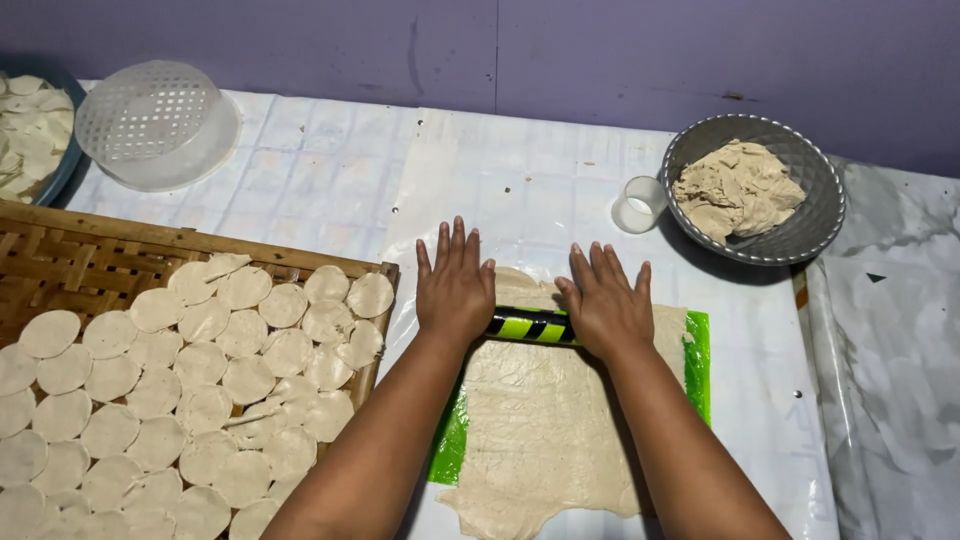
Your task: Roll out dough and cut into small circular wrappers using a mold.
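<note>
A green-and-black rolling pin (pixel 530 326) is pressed under the flat, open left hand (pixel 455 288) and right hand (pixel 606 306) on a dough sheet (pixel 540 420) at the bench's near edge; cut rounds (pixel 200 400) fill a woven tray (pixel 60 262), dough remains in a grey bowl (pixel 810 235).

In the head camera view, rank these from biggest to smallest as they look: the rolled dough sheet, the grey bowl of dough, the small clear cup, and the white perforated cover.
1. Rolled dough sheet, clearly largest.
2. Grey bowl and white perforated cover: they look about alike, so I won't rank them.
3. Small clear cup, smallest.
</note>
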